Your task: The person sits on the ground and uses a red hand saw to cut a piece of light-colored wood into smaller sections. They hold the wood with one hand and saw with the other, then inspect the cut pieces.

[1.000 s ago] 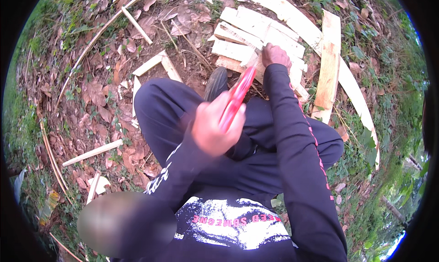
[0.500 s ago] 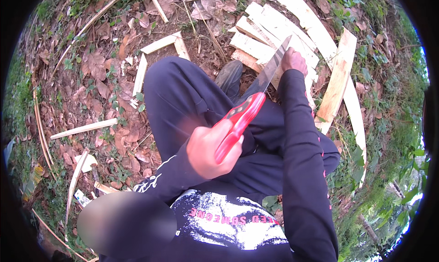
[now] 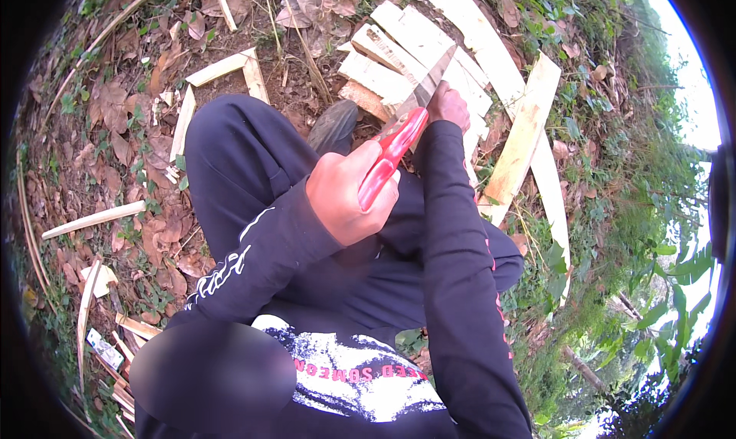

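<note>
My left hand [image 3: 353, 190] is wrapped round the red handle of a handsaw [image 3: 389, 151]. Its silver blade slants up and to the right, its tip over a pile of pale wooden boards [image 3: 414, 44]. Close beside the blade, my right hand [image 3: 448, 105] is closed in a fist at the edge of the boards. It appears to grip a wooden board, though the held part is mostly hidden under the hand and sleeve. My bent legs [image 3: 245, 144] lie beneath both arms, and a dark shoe [image 3: 335, 124] shows just left of the boards.
Two long boards cross right of the pile, one of them a wide plank [image 3: 525, 136]. Short joined wooden strips [image 3: 222, 69] lie beyond my left knee. Another strip [image 3: 93, 219] rests on leaf-strewn ground at left, with wood offcuts [image 3: 138, 326] lower down. Green plants border the right side.
The saw has slid down and back toward me, with my left hand drawn nearer my body. My right hand stays by the boards. The whole view has shifted, moving the scene leftward.
</note>
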Action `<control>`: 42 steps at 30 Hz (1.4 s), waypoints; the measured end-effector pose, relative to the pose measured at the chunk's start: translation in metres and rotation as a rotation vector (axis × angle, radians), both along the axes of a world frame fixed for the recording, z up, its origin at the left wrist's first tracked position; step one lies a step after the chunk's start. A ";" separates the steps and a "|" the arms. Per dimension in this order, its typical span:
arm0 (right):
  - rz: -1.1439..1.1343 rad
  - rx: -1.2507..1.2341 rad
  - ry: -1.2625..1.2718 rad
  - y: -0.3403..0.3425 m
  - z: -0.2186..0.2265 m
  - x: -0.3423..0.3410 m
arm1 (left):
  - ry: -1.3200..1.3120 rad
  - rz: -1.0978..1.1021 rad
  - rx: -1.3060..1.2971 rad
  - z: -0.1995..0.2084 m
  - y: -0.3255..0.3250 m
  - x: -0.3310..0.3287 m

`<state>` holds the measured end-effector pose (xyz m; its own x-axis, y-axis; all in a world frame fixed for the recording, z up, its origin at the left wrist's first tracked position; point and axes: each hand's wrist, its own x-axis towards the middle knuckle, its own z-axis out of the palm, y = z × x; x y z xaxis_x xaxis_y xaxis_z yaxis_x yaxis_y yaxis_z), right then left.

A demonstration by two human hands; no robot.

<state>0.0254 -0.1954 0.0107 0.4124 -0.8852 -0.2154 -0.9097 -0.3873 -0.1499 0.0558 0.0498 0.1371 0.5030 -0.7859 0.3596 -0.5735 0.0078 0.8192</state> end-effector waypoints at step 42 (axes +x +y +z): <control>0.744 -0.355 -0.521 0.061 0.006 -0.090 | 0.960 0.252 -0.219 0.042 0.094 -0.024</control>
